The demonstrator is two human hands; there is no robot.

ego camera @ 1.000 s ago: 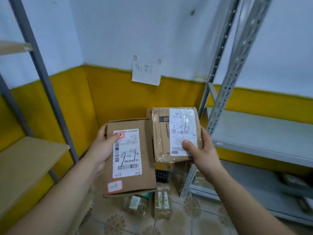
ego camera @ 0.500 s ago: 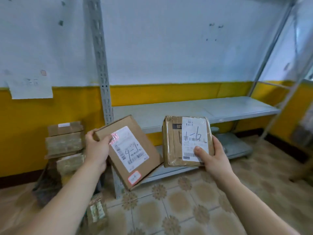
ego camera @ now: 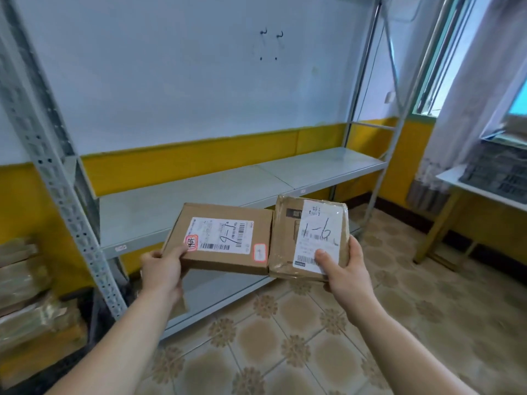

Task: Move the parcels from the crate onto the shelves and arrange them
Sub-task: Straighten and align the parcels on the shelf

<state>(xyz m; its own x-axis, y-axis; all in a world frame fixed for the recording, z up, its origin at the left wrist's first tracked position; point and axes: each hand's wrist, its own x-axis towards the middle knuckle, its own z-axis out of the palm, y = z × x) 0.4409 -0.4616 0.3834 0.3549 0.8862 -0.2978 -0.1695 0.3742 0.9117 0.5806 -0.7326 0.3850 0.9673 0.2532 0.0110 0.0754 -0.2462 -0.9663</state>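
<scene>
two parcels are up in my hands, and i can see none on the grey shelf [ego camera: 322,166] yet. at far left a pile of parcels [ego camera: 25,295] sits low beside the rack post [ego camera: 57,178], so i judge most of the job is left. my left hand [ego camera: 162,269] grips the flat brown box [ego camera: 225,238] by its near corner. just beside it, my right hand [ego camera: 346,269] grips the taped parcel [ego camera: 310,238] marked 1-6, thumb on the label. both parcels hang in front of the shelf.
</scene>
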